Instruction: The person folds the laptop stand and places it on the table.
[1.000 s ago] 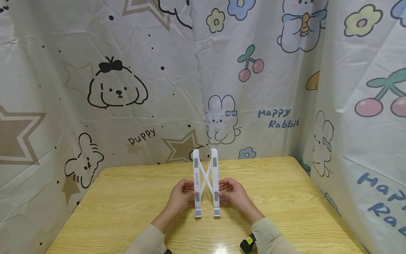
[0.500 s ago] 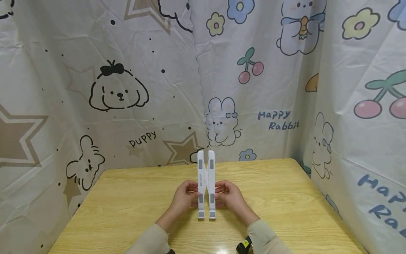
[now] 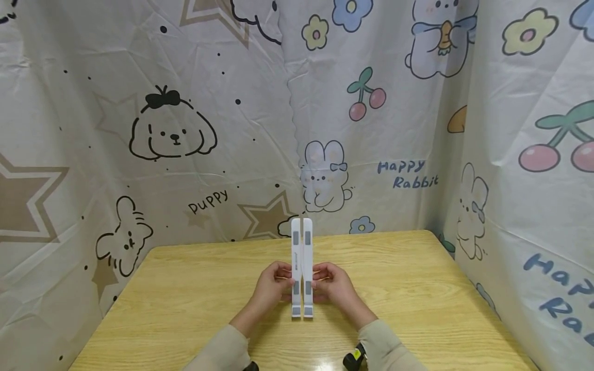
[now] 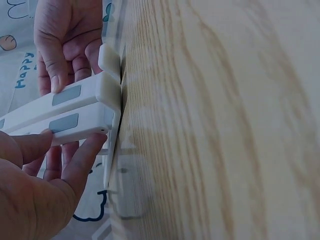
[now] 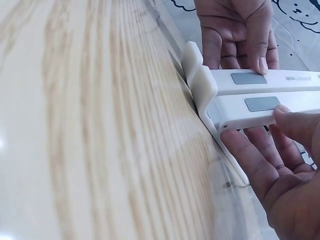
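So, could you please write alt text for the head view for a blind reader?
A person's left hand and right hand hold a white laptop stand from either side, its two gray-padded bars side by side. Below is a wood-grain table; behind hangs fabric printed with a cartoon puppy, rabbits and cherries.

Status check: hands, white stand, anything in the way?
Left hand and right hand gripping white stand, one each side. Two bars side by side, narrow gap. No visible obstruction.
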### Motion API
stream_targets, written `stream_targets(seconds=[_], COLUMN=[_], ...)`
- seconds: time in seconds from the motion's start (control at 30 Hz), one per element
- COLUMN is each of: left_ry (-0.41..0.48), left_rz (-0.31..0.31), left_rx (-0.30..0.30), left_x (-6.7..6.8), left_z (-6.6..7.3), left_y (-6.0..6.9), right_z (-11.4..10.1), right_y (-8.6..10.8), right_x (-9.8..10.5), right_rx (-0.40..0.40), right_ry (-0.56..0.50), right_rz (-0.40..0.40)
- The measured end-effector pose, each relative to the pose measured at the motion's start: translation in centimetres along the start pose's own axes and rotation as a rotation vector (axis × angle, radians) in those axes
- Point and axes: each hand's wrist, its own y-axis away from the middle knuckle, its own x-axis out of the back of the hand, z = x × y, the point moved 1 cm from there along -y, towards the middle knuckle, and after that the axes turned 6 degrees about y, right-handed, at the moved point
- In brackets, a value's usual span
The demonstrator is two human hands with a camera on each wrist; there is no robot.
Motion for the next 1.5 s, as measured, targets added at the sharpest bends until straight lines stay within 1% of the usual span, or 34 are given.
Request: stream_targets(seconds=[0.17,0.4,0.53,0.63,0.7,0.8,0.97,1.03,1.13,1.23,1.33,1.47,1.5], left_ry=[-0.008,-0.040,-0.066,-0.076,-0.088,-0.118,-0.205,-0.246,-0.289,-0.321,-0.342,-0.368,-0.373], left_rz=[-0.004,0.010,0.001,-0.015,-0.022,-0.038,-0.090,-0.113,-0.152,-0.181,-0.188,-0.178,-0.177], left_rx=[-0.007,-0.013,-0.013,-0.005,-0.003,-0.011,-0.036,-0.024,-0.002,-0.004,-0.009,-0.002,-0.013], left_x=[-0.2,-0.4,-0.3,-0.2,-0.1,0.2,0.7,0.8,0.8,0.7,0.6,0.3,0.2], left_z=[-0.2,0.1,0.2,0.1,0.1,0.0,-0.2,-0.3,-0.4,-0.5,-0.5,-0.6,-0.6], left_y=[0.0,-0.1,0.0,0.0,0.1,0.3,1.2,1.6,2.1,2.4,2.8,3.2,3.3], right_z=[0.0,-0.2,-0.2,-0.5,-1.0,-2.2,-5.0,-6.3,-8.4,-10.4,-11.9,-13.0,-13.1], right_y=[0.0,0.0,-0.1,-0.3,-0.5,-1.1,-2.5,-3.1,-4.2,-5.4,-6.3,-7.2,-7.3], right_x=[-0.3,-0.5,-0.4,0.1,0.5,1.5,3.2,3.9,5.0,5.8,6.0,5.7,5.7], right_rx=[-0.004,-0.005,0.001,0.006,0.023,0.061,0.155,0.187,0.221,0.263,0.296,0.322,0.327], right_ry=[0.000,-0.008,0.001,0.084,0.169,0.297,0.429,0.465,0.514,0.550,0.592,0.649,0.663], right_rz=[-0.004,0.029,0.003,-0.012,-0.020,-0.022,-0.024,-0.030,-0.071,-0.124,-0.163,-0.210,-0.223])
